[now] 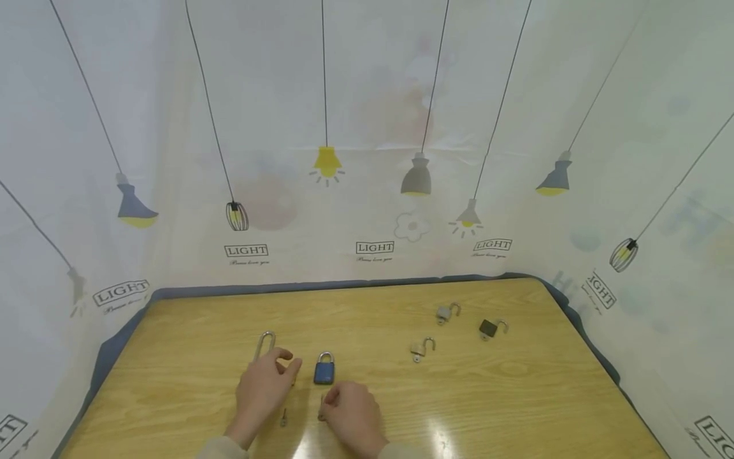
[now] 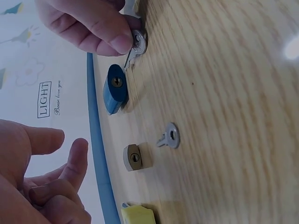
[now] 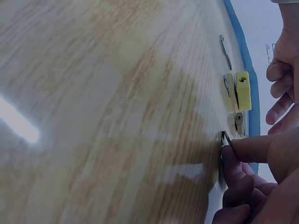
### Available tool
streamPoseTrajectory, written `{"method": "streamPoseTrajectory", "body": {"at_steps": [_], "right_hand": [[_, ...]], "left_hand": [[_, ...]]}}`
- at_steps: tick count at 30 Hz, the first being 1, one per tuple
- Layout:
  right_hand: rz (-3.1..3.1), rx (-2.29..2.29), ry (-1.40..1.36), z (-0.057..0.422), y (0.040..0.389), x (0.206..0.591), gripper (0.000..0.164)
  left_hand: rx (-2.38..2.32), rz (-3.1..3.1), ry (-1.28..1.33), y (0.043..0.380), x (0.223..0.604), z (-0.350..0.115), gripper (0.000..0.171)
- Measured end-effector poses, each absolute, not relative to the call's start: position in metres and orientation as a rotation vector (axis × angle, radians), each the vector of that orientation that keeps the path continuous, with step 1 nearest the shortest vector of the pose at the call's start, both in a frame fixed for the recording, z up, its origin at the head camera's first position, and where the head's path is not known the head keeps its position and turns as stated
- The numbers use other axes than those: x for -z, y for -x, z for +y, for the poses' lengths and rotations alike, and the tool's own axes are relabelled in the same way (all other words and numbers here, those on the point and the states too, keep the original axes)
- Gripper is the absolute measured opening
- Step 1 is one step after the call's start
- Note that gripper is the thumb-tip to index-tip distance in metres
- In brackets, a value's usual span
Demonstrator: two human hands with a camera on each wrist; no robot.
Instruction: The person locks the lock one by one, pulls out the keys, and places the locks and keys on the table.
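Note:
My right hand (image 1: 355,413) pinches a small silver key (image 2: 138,43) between thumb and index finger, low over the wooden table. Just beyond it stands a blue padlock (image 1: 323,372), its shackle closed and its keyhole facing me. My left hand (image 1: 264,384) hovers left of the blue padlock, with thumb and index finger apart and nothing between them. A small brass padlock (image 2: 133,157) is largely hidden behind that hand in the head view. Another silver key (image 2: 171,136) lies in front of the brass padlock. A yellow padlock (image 3: 243,91) stands farther left.
Three padlocks with open shackles lie at the right: a grey one (image 1: 443,313), a black one (image 1: 488,328) and a brass one (image 1: 418,349), each with a key at its base. A long silver shackle (image 1: 265,341) shows behind my left hand. Patterned cloth (image 1: 367,210) surrounds the table.

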State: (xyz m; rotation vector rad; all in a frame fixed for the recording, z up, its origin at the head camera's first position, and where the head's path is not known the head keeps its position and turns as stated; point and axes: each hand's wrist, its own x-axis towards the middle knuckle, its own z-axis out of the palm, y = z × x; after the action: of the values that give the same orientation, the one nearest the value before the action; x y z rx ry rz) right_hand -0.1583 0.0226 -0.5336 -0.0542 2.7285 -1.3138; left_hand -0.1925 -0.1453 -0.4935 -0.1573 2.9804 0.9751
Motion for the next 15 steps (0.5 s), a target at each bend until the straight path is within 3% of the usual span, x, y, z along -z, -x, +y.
{"method": "streamPoseTrajectory", "body": {"at_steps": [15], "right_hand": [[2.776,1.214,0.041,0.0230,0.1592,0.5346,0.021]], "left_hand": [[-0.990,2.978,0.124,0.1904,0.4989,-0.1431,0.036]]}}
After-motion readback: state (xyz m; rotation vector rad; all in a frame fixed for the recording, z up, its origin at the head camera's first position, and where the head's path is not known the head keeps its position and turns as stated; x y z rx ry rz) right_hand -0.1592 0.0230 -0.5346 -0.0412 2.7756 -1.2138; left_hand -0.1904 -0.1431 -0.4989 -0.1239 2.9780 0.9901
